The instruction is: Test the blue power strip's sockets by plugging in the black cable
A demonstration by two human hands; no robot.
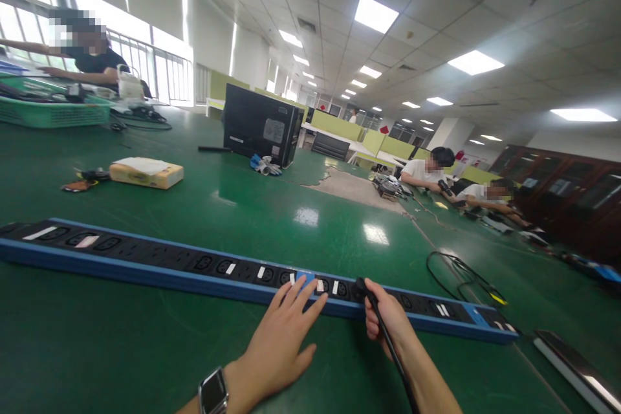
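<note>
A long blue and black power strip (145,262) lies across the green table in front of me. My left hand (281,336) rests flat on the table with its fingers stretched out, the fingertips touching the strip near its middle; a watch (213,393) is on that wrist. My right hand (388,323) is closed around a black plug (361,286) with a black cable (395,362) running back along my forearm. The plug sits at a socket on the strip, just right of my left fingertips.
A black computer case (259,124) stands further back. A tan box (145,173) and a green basket (53,110) lie to the left, where a person reaches over the table. Loose black cable (460,275) lies at the right. Two people lean over the table at the far right.
</note>
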